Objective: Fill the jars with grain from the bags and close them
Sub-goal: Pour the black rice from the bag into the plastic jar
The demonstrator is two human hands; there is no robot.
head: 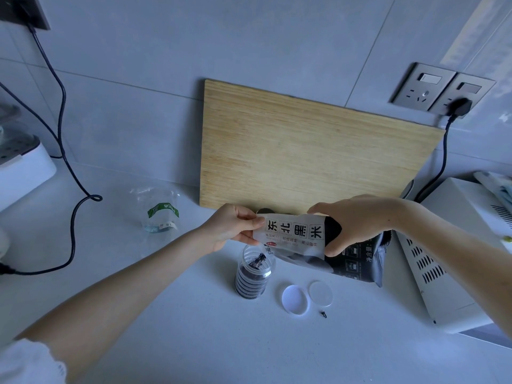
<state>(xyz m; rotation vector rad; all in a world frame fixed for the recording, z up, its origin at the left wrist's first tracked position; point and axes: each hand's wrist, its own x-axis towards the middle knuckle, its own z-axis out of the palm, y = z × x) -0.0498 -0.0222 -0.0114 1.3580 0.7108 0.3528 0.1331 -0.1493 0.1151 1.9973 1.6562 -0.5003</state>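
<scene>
- White sleeve (27, 361) sits at the lower left corner, with a bare forearm reaching up toward the centre of the frame.
- Two loose lids lie on the pale counter (194, 336) at lower centre: a white lid (294, 299) and a clear disc (320, 293), just beside each other and right of the jar.
- A small clear ribbed jar (253, 275) stands upright at centre, open. Dark grain fills most of it, and a thin dark trickle drops into its mouth.
- Judging by that level, the pour is near its end. Keep the bag's corner right over the mouth, ease the tilt back slowly, and stop below the rim so a lid can seat.
- The left hand (231, 227) pinches the bag's left end between thumb and curled fingers.
- The right hand (357, 223) wraps its fingers over the top of the bag's right part, thumb beneath.
- The grain bag (293, 234) is held sideways just above the jar. It has a white label with bold black characters and a dark body, and it looks soft and crinkly.
- A dark printed packet (360, 263) sits below the right hand. Whether it is a separate bag cannot be told.
- A bamboo cutting board (304, 151) leans on the tiled wall behind.
</scene>
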